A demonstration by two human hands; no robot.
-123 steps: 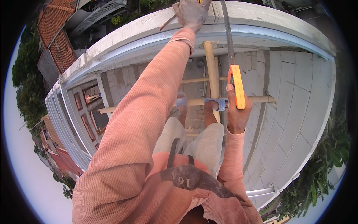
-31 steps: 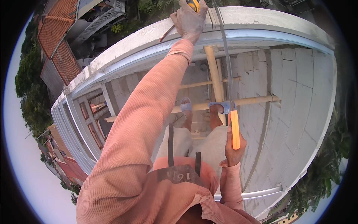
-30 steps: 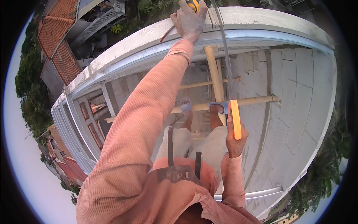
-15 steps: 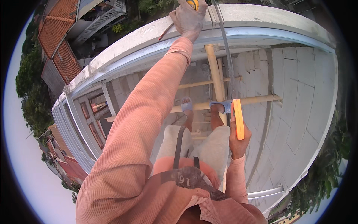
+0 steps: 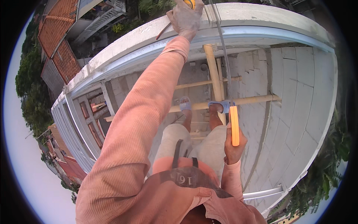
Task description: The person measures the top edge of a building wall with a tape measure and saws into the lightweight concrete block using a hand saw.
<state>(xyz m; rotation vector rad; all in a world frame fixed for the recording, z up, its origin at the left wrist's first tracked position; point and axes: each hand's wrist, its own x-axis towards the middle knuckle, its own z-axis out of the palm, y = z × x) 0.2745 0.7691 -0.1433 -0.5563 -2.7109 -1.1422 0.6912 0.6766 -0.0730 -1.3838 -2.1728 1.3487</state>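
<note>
My right hand (image 5: 235, 143) is closed around the orange handle of a handsaw (image 5: 234, 125). Its long grey blade runs away from me and lies across the top of a pale block wall (image 5: 261, 14), beside narrow cuts there. At the wall's top, left of the blade, my left hand (image 5: 185, 18) is closed on a yellow and black tape measure (image 5: 191, 3), mostly hidden by the fingers. A thin dark red strip (image 5: 163, 31) sticks out beside that hand; whether it is held I cannot tell.
A metal channel (image 5: 261, 32) follows the wall's inner side. My sandalled feet stand on crossed bamboo poles (image 5: 212, 63) above a drop. A block wall (image 5: 294, 86) rises at the right. Metal framing (image 5: 76, 123) stands at the left, with tiled roofs (image 5: 61, 22) beyond.
My right hand has drawn the saw back toward me and slightly left, its blade still across the wall. My left hand has shifted slightly left, still on the tape measure.
</note>
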